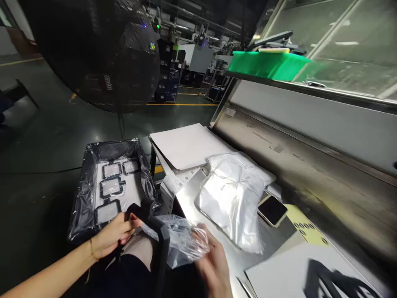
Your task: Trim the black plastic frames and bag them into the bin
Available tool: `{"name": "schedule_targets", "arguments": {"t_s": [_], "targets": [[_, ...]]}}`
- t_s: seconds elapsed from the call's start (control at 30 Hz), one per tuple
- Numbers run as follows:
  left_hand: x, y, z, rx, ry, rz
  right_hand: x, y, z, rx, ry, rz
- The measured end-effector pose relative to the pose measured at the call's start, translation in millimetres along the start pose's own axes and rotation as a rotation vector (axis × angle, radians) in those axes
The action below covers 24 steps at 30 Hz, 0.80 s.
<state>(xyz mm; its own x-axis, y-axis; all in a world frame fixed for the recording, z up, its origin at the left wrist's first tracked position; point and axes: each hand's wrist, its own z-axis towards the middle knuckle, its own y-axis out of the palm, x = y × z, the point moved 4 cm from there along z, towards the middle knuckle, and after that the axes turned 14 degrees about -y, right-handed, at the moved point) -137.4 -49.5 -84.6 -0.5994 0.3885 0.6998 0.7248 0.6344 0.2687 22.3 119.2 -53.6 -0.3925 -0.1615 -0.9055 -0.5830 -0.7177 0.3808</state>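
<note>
My left hand (113,236) is closed on the upper left part of a black plastic frame (163,244), held over my lap. My right hand (214,265), slightly blurred, pinches a crumpled clear plastic bag (182,242) just right of the frame. The bag's left end lies against or inside the frame; I cannot tell which. Beyond my left hand stands a black bin (81,211) lined with clear film. Several similar black frames (111,188) lie in it on a white sheet.
On the metal table lie a stack of clear plastic bags (231,194), white sheets (192,142), a phone (273,210) and a yellow card with black rings (305,223). More black parts (335,281) rest at the lower right. A green tray (266,65) sits on the shelf. A large dark fan (102,54) stands behind the bin.
</note>
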Motion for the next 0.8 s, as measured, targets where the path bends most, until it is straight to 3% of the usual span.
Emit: {"name": "schedule_targets", "arguments": {"t_s": [0.13, 0.23, 0.33, 0.43, 0.5, 0.6, 0.8], "targets": [[14.1, -5.6, -23.4, -0.107, -0.052, 0.054, 7.0, 3.0, 6.6, 0.191, 0.085, 0.041], [26.8, 3.6, -30.1, -0.230, -0.148, 0.130, 7.3, -1.7, 11.1, 0.230, 0.080, 0.017], [26.6, 25.0, -14.5, -0.355, -0.248, 0.255, 5.9, 3.9, 16.1, 0.134, 0.110, -0.062], [17.0, 43.9, 12.7, -0.434, -0.319, 0.360, 1.8, 22.4, 19.3, -0.080, 0.191, -0.200], [11.5, 45.8, 25.5, -0.442, -0.358, 0.400, -1.2, 36.0, 19.4, -0.232, 0.233, -0.323], [13.5, 29.0, 28.7, -0.389, -0.373, 0.406, -1.1, 49.1, 17.5, -0.362, 0.203, -0.560], [37.8, -33.9, 10.9, -0.238, -0.343, 0.338, 21.7, 45.7, 11.6, -0.315, 0.008, -1.033]]}}
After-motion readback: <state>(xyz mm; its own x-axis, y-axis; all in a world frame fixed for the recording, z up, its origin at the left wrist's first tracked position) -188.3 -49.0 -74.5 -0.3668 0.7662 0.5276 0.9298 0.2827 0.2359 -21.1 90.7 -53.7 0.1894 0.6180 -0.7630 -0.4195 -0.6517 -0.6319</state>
